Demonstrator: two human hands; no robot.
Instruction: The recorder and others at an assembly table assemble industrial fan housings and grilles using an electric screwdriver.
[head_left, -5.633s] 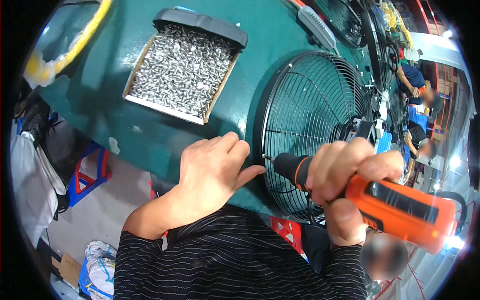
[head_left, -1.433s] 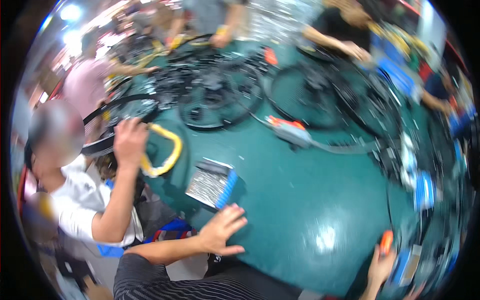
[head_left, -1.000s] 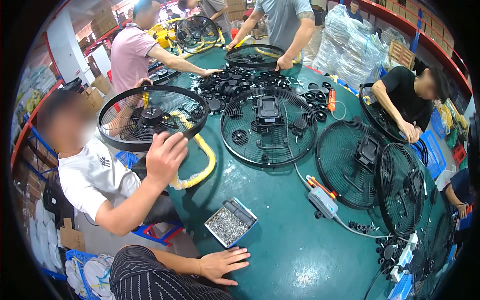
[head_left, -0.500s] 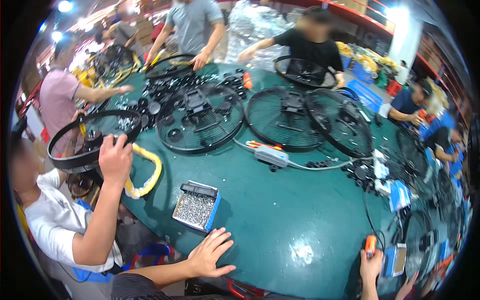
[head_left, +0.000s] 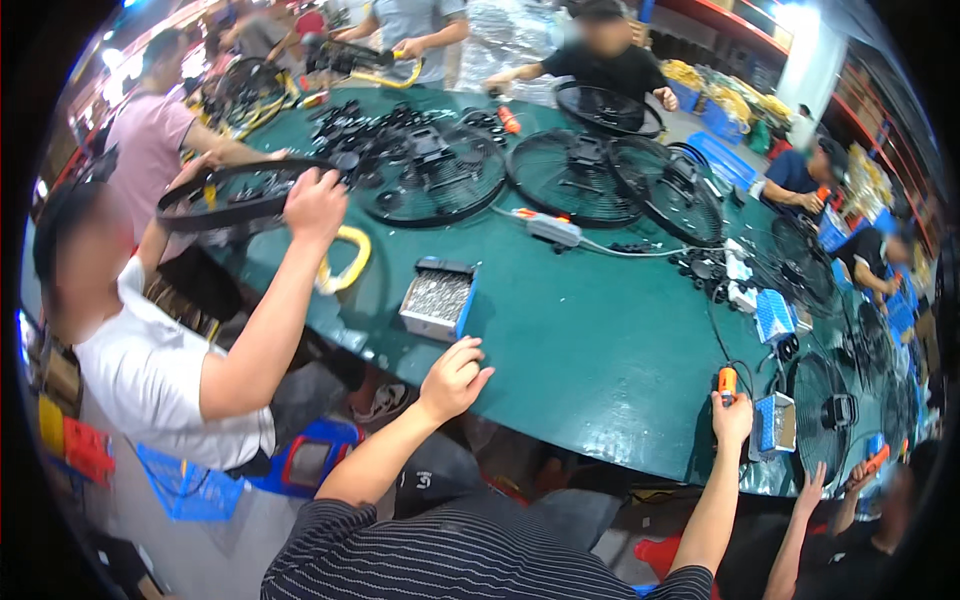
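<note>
At the table's near edge, my left hand [head_left: 455, 382] is empty, its fingers loosely bent and the thumb apart. Just beyond it stands an open box of small silver screws [head_left: 440, 296], with a black bar [head_left: 447, 266] across its far side. My right hand [head_left: 732, 418] grips an orange electric screwdriver [head_left: 727, 381] near the right end of the table; a black cord runs from it. Beside that hand is a blue-and-white box [head_left: 775, 424]. Farther off lie round black fan grilles [head_left: 435, 180], including another grille [head_left: 575, 180] toward the middle.
A co-worker in a white shirt [head_left: 165, 350] lifts a black ring [head_left: 225, 197] on the left. A yellow wrapped loop [head_left: 350, 262] lies near the screw box. A grey power strip [head_left: 550, 229] with its cable crosses the green table [head_left: 590, 340]. Other workers stand around it.
The view has tilted down and the table sits higher. My left hand's spread fingers have bent inward. My right hand still holds the screwdriver. The co-worker's black ring is turned differently.
</note>
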